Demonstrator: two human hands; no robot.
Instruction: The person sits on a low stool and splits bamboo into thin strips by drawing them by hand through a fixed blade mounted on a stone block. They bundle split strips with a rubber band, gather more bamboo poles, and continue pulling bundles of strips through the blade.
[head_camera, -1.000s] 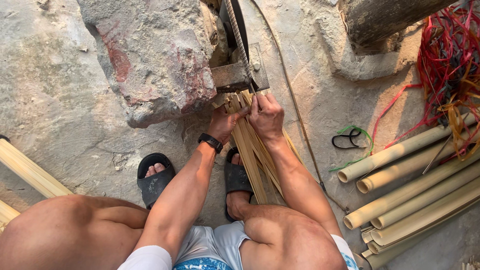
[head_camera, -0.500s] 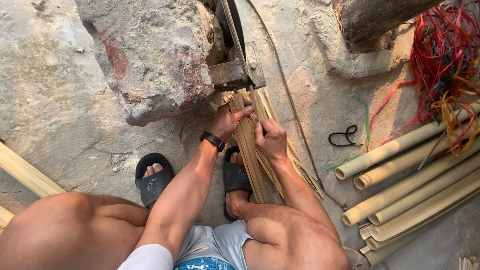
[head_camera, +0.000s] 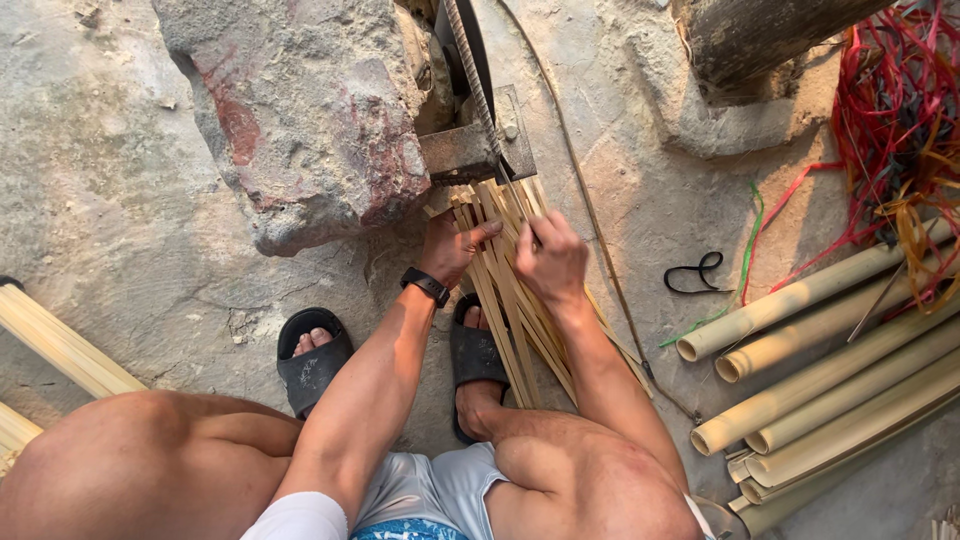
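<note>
Below the grey metal blade fixture (head_camera: 478, 150), we are gripping thin pale bamboo strips (head_camera: 505, 290) with left hand (head_camera: 452, 248) and right hand (head_camera: 552, 260), whole bamboo tubes (head_camera: 800, 385) still lying unsplit.

This is looking like an outdoor, makeshift bamboo-working spot rather than any indoor shop. The ground (head_camera: 120, 200) is showing as bare, cracked earth and stone, with a large rough rock (head_camera: 300, 110) sitting beside a metal blade fixture (head_camera: 480, 140). Split bamboo strips (head_camera: 510, 290) are fanning out from under that fixture, and whole bamboo poles (head_camera: 830, 360) are lying stacked to the right. A tangle of red and yellow plastic strapping (head_camera: 900, 130) is piling up in the corner (near a thick log (head_camera: 760, 40)). The person is squatting in black sandals (head_camera: 312, 360).
</note>
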